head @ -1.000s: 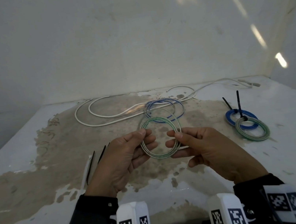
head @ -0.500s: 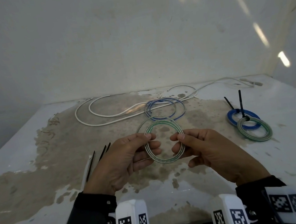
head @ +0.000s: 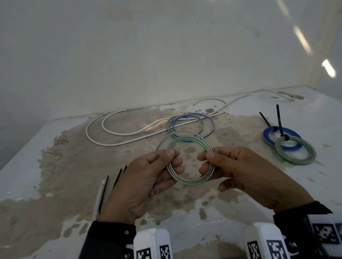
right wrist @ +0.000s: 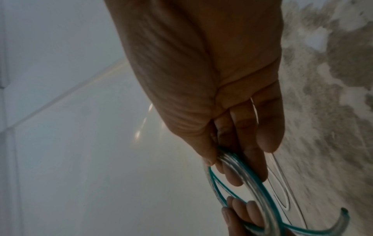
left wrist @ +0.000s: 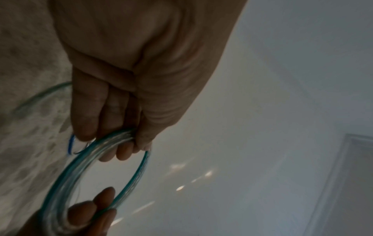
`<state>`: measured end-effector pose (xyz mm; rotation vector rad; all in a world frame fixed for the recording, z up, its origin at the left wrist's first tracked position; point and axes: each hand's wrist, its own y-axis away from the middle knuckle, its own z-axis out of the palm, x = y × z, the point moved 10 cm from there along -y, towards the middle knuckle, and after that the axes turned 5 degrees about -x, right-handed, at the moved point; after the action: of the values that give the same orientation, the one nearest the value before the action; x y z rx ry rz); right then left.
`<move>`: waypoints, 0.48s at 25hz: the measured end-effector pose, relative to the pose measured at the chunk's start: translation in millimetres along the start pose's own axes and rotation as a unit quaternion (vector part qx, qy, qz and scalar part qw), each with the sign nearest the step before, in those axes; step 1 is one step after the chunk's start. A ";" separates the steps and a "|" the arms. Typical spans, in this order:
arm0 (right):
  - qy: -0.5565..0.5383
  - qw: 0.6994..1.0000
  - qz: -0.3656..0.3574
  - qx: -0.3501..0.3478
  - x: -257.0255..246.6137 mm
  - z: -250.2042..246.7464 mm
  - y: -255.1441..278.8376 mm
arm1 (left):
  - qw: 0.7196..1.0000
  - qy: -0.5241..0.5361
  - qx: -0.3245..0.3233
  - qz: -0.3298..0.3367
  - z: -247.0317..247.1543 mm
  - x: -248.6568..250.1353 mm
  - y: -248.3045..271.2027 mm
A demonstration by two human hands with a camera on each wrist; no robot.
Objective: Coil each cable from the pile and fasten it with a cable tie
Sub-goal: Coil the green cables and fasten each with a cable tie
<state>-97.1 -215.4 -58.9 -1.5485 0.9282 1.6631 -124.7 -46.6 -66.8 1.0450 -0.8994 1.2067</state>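
Holding green-striped clear cable (head: 189, 162) coil mid-frame above the table (head: 28, 173): my left hand (head: 144, 182) pinches its left side, right hand (head: 238, 170) pinches its right side.

Bare workshop-type work area: a worn white surface (head: 340, 181) with paint rubbed off in brown patches across the frame centre, set against a plain scuffed white wall (head: 152, 43) filling the upper frame.
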 end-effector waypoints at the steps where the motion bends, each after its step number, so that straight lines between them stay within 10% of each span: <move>1: 0.001 1.000 -0.003 0.001 -0.7 -0.5 -0.3 | 1.000 -0.006 0.006 0.003 -0.4 1.1 0.6; 5: -0.012 1.000 -0.017 0.008 -4.4 -7.6 -0.3 | 0.988 -0.149 0.037 0.029 0.1 17.3 8.4; 9: -0.029 0.999 -0.020 -0.012 -7.6 -11.1 2.1 | 0.931 -0.267 0.158 0.194 -20.1 66.7 15.1; 12: -0.036 0.999 -0.019 -0.028 -8.8 -7.8 4.0 | 0.907 -0.371 0.084 0.179 -9.7 65.9 0.6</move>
<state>-95.9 -224.2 -50.3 -1.5237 0.8169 1.7193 -115.3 -18.5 -7.2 1.5738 -1.6547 1.2027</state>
